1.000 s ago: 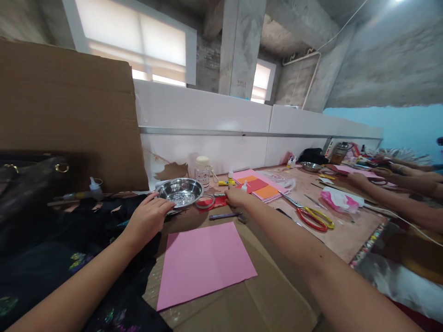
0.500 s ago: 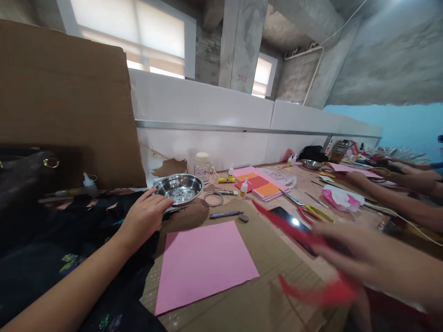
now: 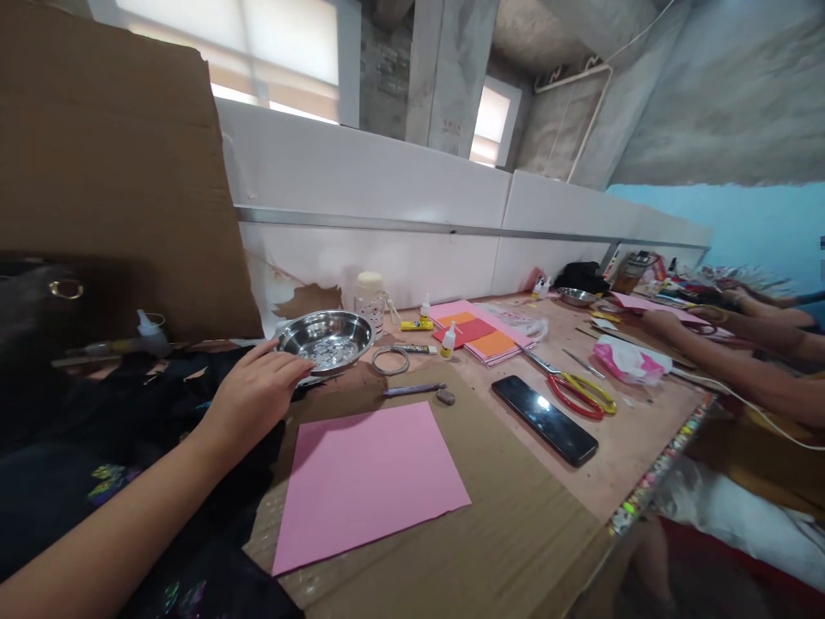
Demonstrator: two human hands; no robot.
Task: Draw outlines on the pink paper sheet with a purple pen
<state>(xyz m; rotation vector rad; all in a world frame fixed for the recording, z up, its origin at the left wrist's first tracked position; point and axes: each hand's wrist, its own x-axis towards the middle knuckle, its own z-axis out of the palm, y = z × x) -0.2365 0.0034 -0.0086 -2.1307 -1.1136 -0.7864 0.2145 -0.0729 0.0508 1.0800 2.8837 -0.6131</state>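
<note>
My left hand (image 3: 261, 387) is at the near left rim of a shiny metal bowl (image 3: 341, 322), its fingers curled over the edge and holding it. Small clear bits lie in the bowl. Below it a pink sheet of paper (image 3: 374, 481) rests flat on a piece of brown cardboard (image 3: 509, 516). A slim pencil-like stick (image 3: 414, 389) and a small grey-brown lump (image 3: 445, 396) lie just beyond the sheet. My right hand is out of the picture.
To the right lie a black phone (image 3: 545, 419) and scissors (image 3: 573, 387) with red and yellow handles. A glue bottle (image 3: 448, 341) stands by coloured papers (image 3: 493, 344). Dark cloth (image 3: 161, 421) covers the left side. Other people's arms (image 3: 722, 361) reach in at far right.
My right hand, blurred with long red pieces at it, has left the view at the lower right, uncovering the phone. My left hand stays at the bowl. The view has shifted slightly.
</note>
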